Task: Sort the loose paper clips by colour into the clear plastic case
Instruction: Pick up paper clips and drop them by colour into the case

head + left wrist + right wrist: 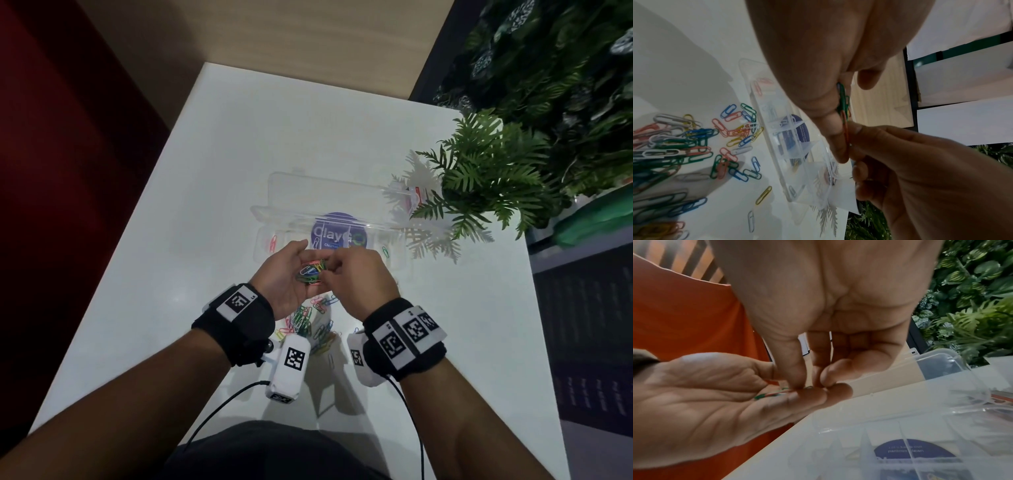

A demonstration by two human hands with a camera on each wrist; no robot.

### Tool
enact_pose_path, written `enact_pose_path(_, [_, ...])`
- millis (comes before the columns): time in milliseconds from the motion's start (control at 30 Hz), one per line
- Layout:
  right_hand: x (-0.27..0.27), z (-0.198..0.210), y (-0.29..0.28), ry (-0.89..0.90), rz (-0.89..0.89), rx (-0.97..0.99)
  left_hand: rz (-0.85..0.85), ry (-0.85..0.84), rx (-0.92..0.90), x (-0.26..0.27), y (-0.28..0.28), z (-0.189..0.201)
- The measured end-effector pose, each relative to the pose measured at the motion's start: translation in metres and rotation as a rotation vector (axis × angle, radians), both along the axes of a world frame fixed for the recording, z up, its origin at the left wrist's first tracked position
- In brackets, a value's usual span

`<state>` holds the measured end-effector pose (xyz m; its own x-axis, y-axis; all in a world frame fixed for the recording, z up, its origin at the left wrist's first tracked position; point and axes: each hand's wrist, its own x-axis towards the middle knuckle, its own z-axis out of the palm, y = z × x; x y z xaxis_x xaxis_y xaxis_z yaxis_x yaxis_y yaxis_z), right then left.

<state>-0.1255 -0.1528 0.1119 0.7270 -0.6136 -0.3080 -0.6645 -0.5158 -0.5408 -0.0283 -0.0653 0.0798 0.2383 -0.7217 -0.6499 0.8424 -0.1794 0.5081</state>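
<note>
My left hand [294, 270] lies palm up over the white table, carrying a small bunch of mixed-colour paper clips [311, 270] on its straight fingers. Thumb and forefinger of my right hand [337, 265] pinch one reddish clip [845, 131] from that bunch. Just behind both hands the clear plastic case [260, 219] lies with its lid up. Pink clips [273, 242] sit in its left compartment and green clips [385, 251] in its right one. Below my wrists a loose pile of coloured clips [308, 320] is spread on the table, and the left wrist view shows the pile [684, 138] too.
A potted fern [486, 178] stands at the table's right edge, its fronds reaching over the case's right end. A small clear box [414, 198] sits behind those fronds. A purple round label [337, 233] shows through the case. Dark shelving runs along the right.
</note>
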Motion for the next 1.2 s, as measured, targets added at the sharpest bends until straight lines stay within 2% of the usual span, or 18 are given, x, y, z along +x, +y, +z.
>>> enact_pose_path(267, [0.000,0.002,0.005,0.149,0.083,-0.143,0.011,-0.004,0.011,-0.001,0.004,-0.005])
enact_pose_path(433, [-0.007,-0.002,-0.002,0.009,0.056,-0.099,0.023,0.020,-0.006,0.003,0.004,-0.007])
enact_pose_path(533, [-0.011,-0.008,-0.013,-0.077,-0.034,0.068,0.026,0.025,-0.008,0.005,0.005,-0.008])
enact_pose_path(633, [-0.014,-0.014,-0.034,-0.137,-0.214,0.183,0.031,0.032,-0.010,0.007,0.006,-0.008])
enact_pose_path(800, [-0.005,-0.037,-0.070,-0.025,-0.341,0.091,0.060,0.066,-0.008,0.010,0.008,-0.007])
enact_pose_path(933, [0.010,-0.052,-0.078,0.132,-0.263,0.028,0.059,0.076,-0.013,0.012,0.008,-0.006])
enact_pose_path(1000, [0.014,-0.047,-0.076,0.147,-0.245,-0.003,0.057,0.077,-0.014,0.013,0.008,-0.004])
enact_pose_path(1100, [0.015,-0.024,-0.059,-0.010,-0.172,-0.024,0.054,0.074,-0.014,0.014,0.009,-0.004])
enact_pose_path(1133, [0.014,-0.015,-0.050,-0.080,-0.114,-0.006,0.054,0.070,-0.015,0.014,0.008,-0.004])
enact_pose_path(1200, [0.012,0.000,-0.029,-0.112,0.026,0.063,0.045,0.051,-0.020,0.012,0.007,-0.004])
